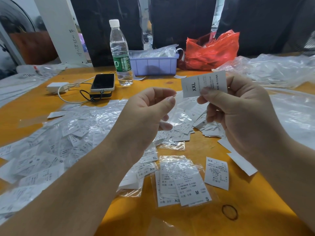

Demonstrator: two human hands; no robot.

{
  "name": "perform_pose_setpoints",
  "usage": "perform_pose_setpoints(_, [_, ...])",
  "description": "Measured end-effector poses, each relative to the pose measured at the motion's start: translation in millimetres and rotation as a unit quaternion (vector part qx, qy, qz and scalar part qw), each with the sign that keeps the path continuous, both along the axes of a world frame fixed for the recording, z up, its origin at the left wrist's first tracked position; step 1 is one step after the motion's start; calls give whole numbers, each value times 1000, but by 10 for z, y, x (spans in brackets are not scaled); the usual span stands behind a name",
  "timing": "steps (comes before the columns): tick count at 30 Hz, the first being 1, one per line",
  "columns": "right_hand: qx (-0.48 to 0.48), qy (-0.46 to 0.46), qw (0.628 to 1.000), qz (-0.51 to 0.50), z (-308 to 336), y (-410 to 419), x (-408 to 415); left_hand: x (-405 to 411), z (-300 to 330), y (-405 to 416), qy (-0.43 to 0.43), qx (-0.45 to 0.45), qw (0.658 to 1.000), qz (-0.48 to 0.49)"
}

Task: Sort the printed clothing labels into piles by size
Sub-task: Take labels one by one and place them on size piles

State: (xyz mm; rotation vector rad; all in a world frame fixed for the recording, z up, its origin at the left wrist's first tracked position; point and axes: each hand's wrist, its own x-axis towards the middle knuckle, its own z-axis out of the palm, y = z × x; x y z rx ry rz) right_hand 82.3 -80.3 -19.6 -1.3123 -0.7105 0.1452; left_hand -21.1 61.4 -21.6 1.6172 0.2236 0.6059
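Right hand [238,106] pinching a white printed XXL label [204,83] (text sideways), raised above the orange table [187,222], left hand [146,109] pinching a clear plastic sleeve [177,106] just beside the label, loose white labels [68,142] heaped below

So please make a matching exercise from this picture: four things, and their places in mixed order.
Things:
1. clear plastic water bottle with white cap
2. black smartphone
3. white XXL paper label
4. dark rubber band

Places:
a. pinched in the right hand
b. near table edge, by the right forearm
c. beside the lilac plastic bin
d. on a black power bank

Pairs: 1-c, 2-d, 3-a, 4-b
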Motion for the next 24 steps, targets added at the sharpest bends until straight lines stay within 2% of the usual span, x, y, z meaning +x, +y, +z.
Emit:
perform_pose_setpoints(5, [3, -1, 1000, -14, -4, -8, 23, -3, 5, 2, 6, -14, 1000, -6])
perform_pose_setpoints(15, [-17, -7, 1000, 21, -16, 18, -10, -2, 13, 1, 5, -28, 1000, 3])
perform_pose_setpoints(24, [-32, -33, 999, 16, -11, 8, -30, -3, 44, 4, 2, -98, 995, -7])
